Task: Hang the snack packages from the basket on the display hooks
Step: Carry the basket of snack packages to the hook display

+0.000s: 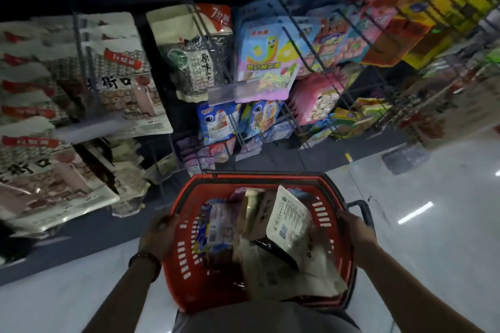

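The left hand (159, 235) curls over the basket (259, 180) rim at 9 o'clock, and the right hand (354, 230) clamps the rim at 3 o'clock. The packs (273, 276) lie heaped inside, with a white pack (289, 219) propped on edge toward 1 o'clock and a blue pack (216, 224) at 10. The rack (297, 35), hung with snacks, stands beyond the basket at 12 o'clock.
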`<state>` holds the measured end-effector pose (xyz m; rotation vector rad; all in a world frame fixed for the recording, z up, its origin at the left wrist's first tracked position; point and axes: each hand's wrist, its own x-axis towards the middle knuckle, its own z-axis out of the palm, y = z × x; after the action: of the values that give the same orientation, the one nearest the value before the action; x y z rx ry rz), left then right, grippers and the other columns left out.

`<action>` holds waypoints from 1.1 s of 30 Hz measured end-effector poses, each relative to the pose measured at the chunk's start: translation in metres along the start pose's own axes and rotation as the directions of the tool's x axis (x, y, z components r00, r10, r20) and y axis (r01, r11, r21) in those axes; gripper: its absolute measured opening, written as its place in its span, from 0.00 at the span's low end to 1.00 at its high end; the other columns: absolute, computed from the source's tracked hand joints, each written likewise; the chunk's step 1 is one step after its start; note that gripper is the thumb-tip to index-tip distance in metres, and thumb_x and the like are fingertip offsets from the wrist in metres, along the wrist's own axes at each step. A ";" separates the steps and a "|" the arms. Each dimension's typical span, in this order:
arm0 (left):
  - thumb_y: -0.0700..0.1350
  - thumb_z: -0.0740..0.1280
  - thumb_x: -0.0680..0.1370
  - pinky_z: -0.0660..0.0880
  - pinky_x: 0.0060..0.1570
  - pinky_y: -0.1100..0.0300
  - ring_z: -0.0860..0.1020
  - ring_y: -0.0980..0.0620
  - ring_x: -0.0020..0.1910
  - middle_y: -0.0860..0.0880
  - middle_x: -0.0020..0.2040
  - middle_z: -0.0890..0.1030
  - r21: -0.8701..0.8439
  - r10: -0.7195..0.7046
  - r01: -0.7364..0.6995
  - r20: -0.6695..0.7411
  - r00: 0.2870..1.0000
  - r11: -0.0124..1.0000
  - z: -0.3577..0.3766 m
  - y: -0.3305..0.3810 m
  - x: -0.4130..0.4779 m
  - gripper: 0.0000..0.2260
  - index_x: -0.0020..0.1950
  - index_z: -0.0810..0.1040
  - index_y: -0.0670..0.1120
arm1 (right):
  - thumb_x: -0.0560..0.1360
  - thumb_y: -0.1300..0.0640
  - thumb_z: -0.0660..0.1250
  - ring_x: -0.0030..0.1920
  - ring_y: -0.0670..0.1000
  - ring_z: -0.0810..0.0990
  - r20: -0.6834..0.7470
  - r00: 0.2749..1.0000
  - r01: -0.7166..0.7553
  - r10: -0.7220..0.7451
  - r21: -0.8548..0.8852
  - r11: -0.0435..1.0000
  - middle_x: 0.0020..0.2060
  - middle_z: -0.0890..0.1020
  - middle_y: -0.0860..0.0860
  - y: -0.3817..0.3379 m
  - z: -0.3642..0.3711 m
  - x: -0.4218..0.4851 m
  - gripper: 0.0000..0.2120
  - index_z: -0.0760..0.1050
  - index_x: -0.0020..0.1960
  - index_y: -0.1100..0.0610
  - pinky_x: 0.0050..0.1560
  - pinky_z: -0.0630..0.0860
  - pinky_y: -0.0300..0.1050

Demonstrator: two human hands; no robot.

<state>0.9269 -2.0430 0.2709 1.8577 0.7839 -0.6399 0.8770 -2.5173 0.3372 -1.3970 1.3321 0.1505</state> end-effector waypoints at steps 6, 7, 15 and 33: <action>0.53 0.71 0.81 0.81 0.50 0.45 0.84 0.40 0.44 0.46 0.44 0.86 -0.075 -0.098 0.083 -0.219 0.971 0.994 0.039 0.046 -0.065 0.07 0.47 0.79 0.50 | 0.65 0.44 0.81 0.57 0.68 0.87 0.334 0.937 -0.089 0.104 -0.061 0.994 0.55 0.88 0.63 -0.005 0.004 0.115 0.27 0.87 0.59 0.58 0.67 0.78 0.70; 0.51 0.70 0.82 0.81 0.48 0.46 0.84 0.40 0.43 0.45 0.42 0.86 -0.082 -0.099 0.081 -0.242 0.965 0.993 0.053 0.051 -0.070 0.07 0.47 0.78 0.49 | 0.70 0.47 0.79 0.56 0.68 0.87 0.322 0.942 -0.079 0.100 -0.080 0.994 0.54 0.88 0.64 -0.016 0.008 0.112 0.21 0.86 0.58 0.58 0.67 0.78 0.70; 0.57 0.74 0.70 0.85 0.46 0.43 0.86 0.41 0.40 0.45 0.41 0.88 -0.111 -0.281 0.261 -0.263 0.923 0.959 0.173 0.011 -0.052 0.17 0.54 0.80 0.49 | 0.66 0.41 0.80 0.57 0.66 0.87 0.413 0.893 -0.119 0.181 -0.172 0.978 0.55 0.88 0.61 -0.007 -0.017 0.245 0.24 0.89 0.55 0.54 0.68 0.78 0.68; 0.45 0.75 0.75 0.79 0.54 0.50 0.80 0.47 0.44 0.47 0.47 0.83 -0.092 -0.333 0.322 -0.165 0.928 0.942 0.372 -0.118 0.163 0.17 0.62 0.76 0.52 | 0.76 0.57 0.72 0.47 0.63 0.86 0.278 0.951 -0.091 0.137 -0.173 0.981 0.48 0.89 0.62 0.102 0.018 0.433 0.11 0.85 0.57 0.58 0.65 0.80 0.64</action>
<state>0.9123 -2.3109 -0.0561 1.7569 1.2376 -0.6527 0.9626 -2.7355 -0.0417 -1.3692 1.1747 0.5297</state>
